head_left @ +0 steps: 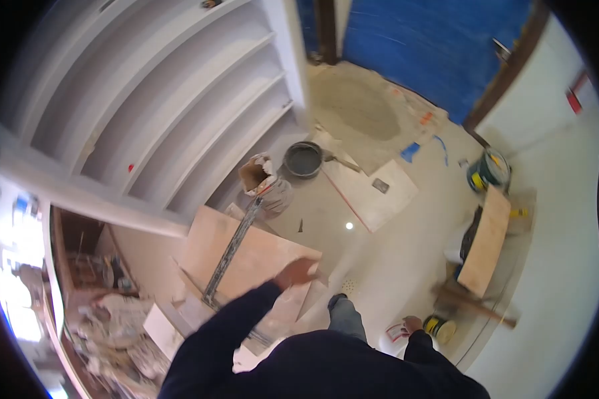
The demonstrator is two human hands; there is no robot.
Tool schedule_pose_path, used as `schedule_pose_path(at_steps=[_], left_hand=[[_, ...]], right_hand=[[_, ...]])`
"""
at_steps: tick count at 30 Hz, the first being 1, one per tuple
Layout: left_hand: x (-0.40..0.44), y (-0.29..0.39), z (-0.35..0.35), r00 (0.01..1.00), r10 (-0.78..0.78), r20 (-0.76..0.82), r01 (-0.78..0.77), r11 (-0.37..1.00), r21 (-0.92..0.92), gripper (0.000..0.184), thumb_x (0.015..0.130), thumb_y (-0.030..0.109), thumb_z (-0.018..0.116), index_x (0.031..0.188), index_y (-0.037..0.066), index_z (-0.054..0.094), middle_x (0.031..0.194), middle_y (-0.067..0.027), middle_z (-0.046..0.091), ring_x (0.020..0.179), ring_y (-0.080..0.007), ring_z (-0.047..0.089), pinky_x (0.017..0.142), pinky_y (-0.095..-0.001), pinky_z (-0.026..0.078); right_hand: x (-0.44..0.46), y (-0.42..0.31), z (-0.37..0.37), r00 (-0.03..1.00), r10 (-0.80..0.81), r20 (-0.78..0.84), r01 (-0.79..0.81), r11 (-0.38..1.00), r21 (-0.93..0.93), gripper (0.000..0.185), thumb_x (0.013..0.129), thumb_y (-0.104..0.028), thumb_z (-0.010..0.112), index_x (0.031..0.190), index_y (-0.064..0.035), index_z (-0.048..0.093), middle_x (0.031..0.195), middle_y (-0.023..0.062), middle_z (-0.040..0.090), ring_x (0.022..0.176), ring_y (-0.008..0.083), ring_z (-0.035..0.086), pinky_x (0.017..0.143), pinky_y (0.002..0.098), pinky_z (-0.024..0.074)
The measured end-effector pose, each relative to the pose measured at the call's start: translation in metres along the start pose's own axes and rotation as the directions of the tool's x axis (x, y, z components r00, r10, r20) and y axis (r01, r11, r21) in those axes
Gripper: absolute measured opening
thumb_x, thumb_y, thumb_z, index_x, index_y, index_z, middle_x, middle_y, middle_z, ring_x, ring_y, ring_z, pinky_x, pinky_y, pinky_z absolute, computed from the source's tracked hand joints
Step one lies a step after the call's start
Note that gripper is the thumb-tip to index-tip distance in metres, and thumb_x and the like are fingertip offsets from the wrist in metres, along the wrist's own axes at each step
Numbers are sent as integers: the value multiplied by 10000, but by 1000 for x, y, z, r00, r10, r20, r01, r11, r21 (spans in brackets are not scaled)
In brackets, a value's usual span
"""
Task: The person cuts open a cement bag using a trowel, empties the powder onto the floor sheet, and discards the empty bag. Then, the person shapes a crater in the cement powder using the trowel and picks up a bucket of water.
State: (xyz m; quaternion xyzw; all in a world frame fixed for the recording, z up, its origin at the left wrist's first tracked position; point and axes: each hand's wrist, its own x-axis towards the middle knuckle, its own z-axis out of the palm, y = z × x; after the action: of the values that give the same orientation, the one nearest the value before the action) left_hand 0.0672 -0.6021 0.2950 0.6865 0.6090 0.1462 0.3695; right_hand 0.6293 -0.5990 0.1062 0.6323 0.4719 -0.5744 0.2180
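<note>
Head view. Landmark: the broad tan board [253, 237] on the floor, left of the wearer's legs. Left hand [294, 273]: at the board's right-hand edge, fingers pointing off past it. Whether the fingers grip that edge or only pass over it cannot be told. Right hand [412, 324]: well to the right of the board, fingers curled, at a red-and-white item [397, 332]; hold or mere overlap cannot be settled. A yellow-and-black tub [439, 328] stands just beside that hand, on the side away from the board.

A long metal bar [233, 251] runs across the board lengthwise, its far end reaching an open bag [254, 174] beyond the board's far edge. A black bucket [303, 160] with grey contents stands farther out, past the bag. Well to the right of the board, a plywood piece [486, 243] sits on other items.

Obscured: the left forearm covers part of the board's near portion; the torso blocks the floor closer in. A brown timber [476, 304], right of the board, is blurred. Print on the red-and-white item is illegible. Shelving [173, 113] beyond the board is cut off by the dark lens border.
</note>
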Motion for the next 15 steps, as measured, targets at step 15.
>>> schedule_pose_path(at_steps=[15], left_hand=[[313,354,-279,358,829,-430,-750,530,396,258,747,281,652,902,76,631,832,-149,622,841,-281,609,707,-405,490]], right_hand=[[-5,-160,-146,965,-105,-242,192,909,370,265,901,-263,498,1081,-78,558,942,61,587,775,193,618,600,324,495]])
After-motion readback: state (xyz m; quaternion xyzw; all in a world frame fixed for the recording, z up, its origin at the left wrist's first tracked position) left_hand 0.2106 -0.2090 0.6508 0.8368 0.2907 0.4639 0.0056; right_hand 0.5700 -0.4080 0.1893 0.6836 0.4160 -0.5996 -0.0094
